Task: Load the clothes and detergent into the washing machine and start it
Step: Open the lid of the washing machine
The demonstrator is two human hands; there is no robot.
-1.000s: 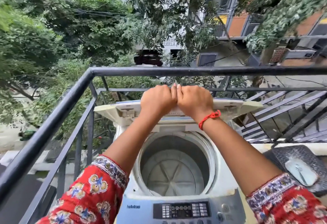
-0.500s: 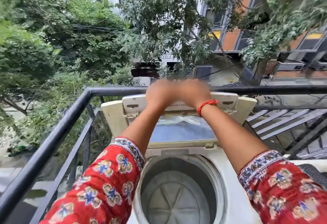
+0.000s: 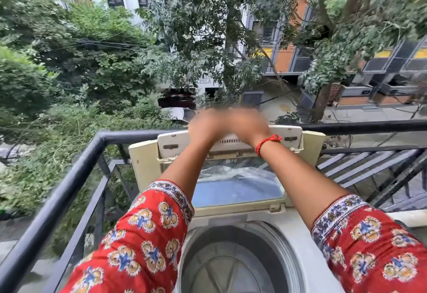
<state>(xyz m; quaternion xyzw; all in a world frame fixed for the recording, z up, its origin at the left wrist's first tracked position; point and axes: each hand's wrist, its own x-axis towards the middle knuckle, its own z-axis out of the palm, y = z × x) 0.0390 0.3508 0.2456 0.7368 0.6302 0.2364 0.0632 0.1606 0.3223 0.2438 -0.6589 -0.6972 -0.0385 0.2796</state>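
Both hands at top edge of raised cream folding lid [image 3: 231,191] of white top-load washing machine [image 3: 286,230]. Left hand [image 3: 209,126] & right hand [image 3: 248,125] blurred; grip can't tell. Round grey drum [image 3: 231,267] open below, beside black metal railing [image 3: 69,177].

Head cam, single view, looking fwd and down off a balcony.
Close over the washer [image 3: 231,258] drum at btm edge; faces out past the railing [image 3: 69,177] to trees and bldgs across the street. Wide-angle, edges bend.
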